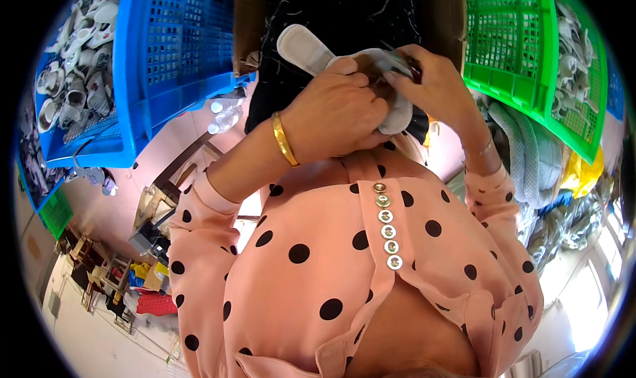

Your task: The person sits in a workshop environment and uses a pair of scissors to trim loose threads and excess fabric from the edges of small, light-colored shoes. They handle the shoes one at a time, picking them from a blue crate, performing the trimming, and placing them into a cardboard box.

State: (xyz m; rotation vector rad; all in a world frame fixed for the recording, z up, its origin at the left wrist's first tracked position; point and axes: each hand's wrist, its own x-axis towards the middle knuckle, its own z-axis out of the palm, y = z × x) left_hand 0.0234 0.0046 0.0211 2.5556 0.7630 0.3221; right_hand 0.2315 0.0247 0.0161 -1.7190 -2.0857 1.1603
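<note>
A white shoe upper (302, 45) lies across my lap, its rounded flap pointing to the far left and its other rounded end showing below my fingers. My left hand (341, 110) is closed around its middle, knuckles up, with a gold bangle on the wrist. From the right, my right hand (442, 80) meets it, thumb and fingers bent together over the upper's inside. Between those fingers is a small dark object (415, 70) with a greyish shiny part beside it; its kind is hard to make out. Part of the upper is hidden under both hands.
A blue plastic crate (120, 67) at the left holds many white shoe uppers (86, 67). The green crate (550, 67) at the right holds more white pieces. Clear bottles (226, 116) stand on the floor by the blue crate. Grey padded material (523, 153) is at the right.
</note>
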